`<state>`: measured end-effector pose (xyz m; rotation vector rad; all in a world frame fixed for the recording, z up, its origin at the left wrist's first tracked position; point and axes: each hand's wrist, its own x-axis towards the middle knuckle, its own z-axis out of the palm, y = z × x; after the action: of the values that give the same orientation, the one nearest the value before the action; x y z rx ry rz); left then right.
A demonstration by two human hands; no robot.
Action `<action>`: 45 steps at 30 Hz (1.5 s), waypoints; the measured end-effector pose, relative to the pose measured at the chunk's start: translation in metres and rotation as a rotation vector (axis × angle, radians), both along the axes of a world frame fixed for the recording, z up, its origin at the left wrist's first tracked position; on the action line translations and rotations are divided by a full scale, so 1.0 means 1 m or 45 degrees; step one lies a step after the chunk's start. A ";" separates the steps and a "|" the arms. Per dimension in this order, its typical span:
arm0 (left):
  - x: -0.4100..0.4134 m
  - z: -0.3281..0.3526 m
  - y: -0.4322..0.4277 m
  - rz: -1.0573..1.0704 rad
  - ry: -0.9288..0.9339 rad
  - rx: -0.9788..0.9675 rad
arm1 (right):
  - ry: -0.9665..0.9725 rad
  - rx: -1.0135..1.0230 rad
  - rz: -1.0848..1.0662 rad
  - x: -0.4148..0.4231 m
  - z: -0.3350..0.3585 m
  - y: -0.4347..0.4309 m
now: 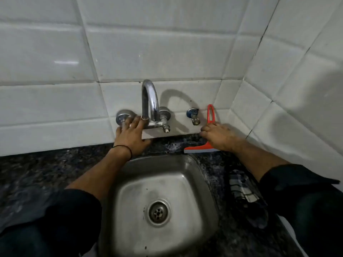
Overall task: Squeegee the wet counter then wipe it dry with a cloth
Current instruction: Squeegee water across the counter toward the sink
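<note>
A red squeegee [204,147] with a pale blade stands on the dark speckled counter [46,169] behind the sink, its looped handle upright against the wall tiles. My right hand [219,137] grips the squeegee's neck. My left hand [132,139] rests flat with fingers spread on the counter's back edge and the wall, just under the chrome tap [150,102]. A black and white checked cloth [243,188] lies folded on the counter right of the sink, partly under my right sleeve.
A steel sink [187,167] with a round drain fills the middle foreground. White wall tiles enclose the counter at the back and right, forming a corner. A small valve [194,116] sticks out of the wall beside the squeegee handle.
</note>
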<state>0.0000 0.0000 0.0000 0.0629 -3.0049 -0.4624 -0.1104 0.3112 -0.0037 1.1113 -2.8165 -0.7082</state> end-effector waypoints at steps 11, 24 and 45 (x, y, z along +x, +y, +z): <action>-0.027 -0.012 0.002 0.208 0.163 0.280 | 0.116 0.754 0.059 -0.072 -0.030 -0.009; -0.042 -0.034 -0.009 0.063 0.364 0.283 | 0.114 0.367 0.254 -0.008 -0.017 -0.039; 0.223 -0.051 -0.207 0.863 0.515 0.573 | -0.469 -0.391 0.586 0.149 0.002 -0.260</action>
<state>0.2225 -0.2065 -0.0505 0.8641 -2.2410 -0.9066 0.0385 0.0516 -0.0017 1.8773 -2.6260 -0.0340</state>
